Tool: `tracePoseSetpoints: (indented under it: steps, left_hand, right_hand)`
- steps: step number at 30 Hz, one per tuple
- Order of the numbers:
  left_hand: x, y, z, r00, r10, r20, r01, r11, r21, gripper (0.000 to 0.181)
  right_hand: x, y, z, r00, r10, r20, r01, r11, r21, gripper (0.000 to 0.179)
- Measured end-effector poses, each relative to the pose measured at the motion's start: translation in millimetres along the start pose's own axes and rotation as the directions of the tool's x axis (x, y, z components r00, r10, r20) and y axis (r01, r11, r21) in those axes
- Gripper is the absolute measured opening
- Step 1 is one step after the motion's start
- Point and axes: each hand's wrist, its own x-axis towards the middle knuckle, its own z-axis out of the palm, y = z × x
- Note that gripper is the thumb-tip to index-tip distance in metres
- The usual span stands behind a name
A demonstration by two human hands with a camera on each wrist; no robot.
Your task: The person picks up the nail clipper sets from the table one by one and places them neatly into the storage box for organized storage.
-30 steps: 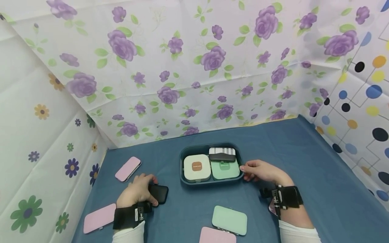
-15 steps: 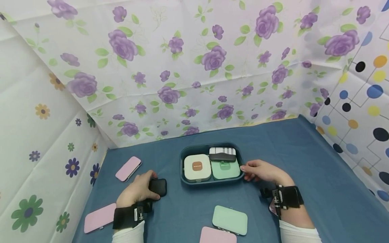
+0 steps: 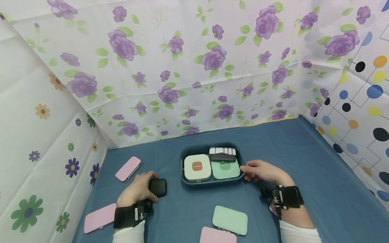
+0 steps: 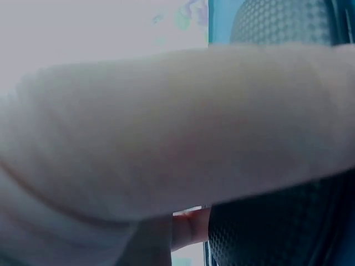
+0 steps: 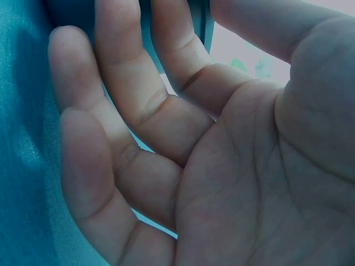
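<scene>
My left hand (image 3: 138, 189) grips a small black case (image 3: 158, 187) between thumb and fingers, on the left part of the table. Up close in the left wrist view, the black case (image 4: 260, 233) has a dimpled texture, and the thumb crosses in front of it. At the centre stands a dark blue tray (image 3: 194, 184). My right hand (image 3: 263, 171) pinches its right rim near the front corner. Inside the tray lie a cream square case (image 3: 197, 172) and a mint square case (image 3: 225, 172). A black-and-plaid case (image 3: 222, 155) rests partly on the mint one.
A pink case (image 3: 129, 169) lies beyond my left hand, another pink case (image 3: 100, 218) left of that wrist. At the front are a mint flat case (image 3: 230, 220) and a third pink case (image 3: 217, 235). Something pinkish (image 3: 273, 207) shows partly beneath my right wrist. Patterned sheets surround the blue tabletop.
The black case has tipped within my left hand's grip, so its visible face looks shorter, and its right edge sits slightly further left. My right hand and the tray have stayed put.
</scene>
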Motion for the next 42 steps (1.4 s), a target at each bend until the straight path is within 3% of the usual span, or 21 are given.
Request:
tracePoseSetpoints:
  steps: [7,15,28,35,42]
  left_hand:
    - [0.0,-3.9,0.7,0.996,0.085,-0.014,-0.085,0.996,0.013,0.069]
    - [0.9,-3.2,-1.7,0.995,0.096,0.009,-0.095,0.991,-0.095,0.064]
    - [2.9,-0.2,-5.7,0.988,0.154,-0.03,-0.157,0.978,-0.137,0.062]
    - [5.0,-0.7,-6.3,0.975,0.207,-0.084,-0.215,0.971,-0.1,0.062]
    - [4.3,-3.1,-4.0,0.965,0.22,-0.141,-0.229,0.972,-0.055,0.067]
  right_hand:
    - [-0.8,-2.0,0.9,1.0,0.017,-0.011,-0.017,1.0,0.002,0.039]
    - [-1.9,-2.6,2.0,0.999,0.034,-0.016,-0.034,0.999,-0.004,0.039]
    - [0.0,-1.2,0.0,1.0,0.008,-0.006,-0.008,1.0,-0.008,0.039]
    - [0.9,-1.6,0.1,1.0,0.016,-0.007,-0.017,1.0,-0.013,0.039]
    - [0.9,-1.3,0.4,1.0,0.009,-0.007,-0.009,1.0,-0.011,0.039]
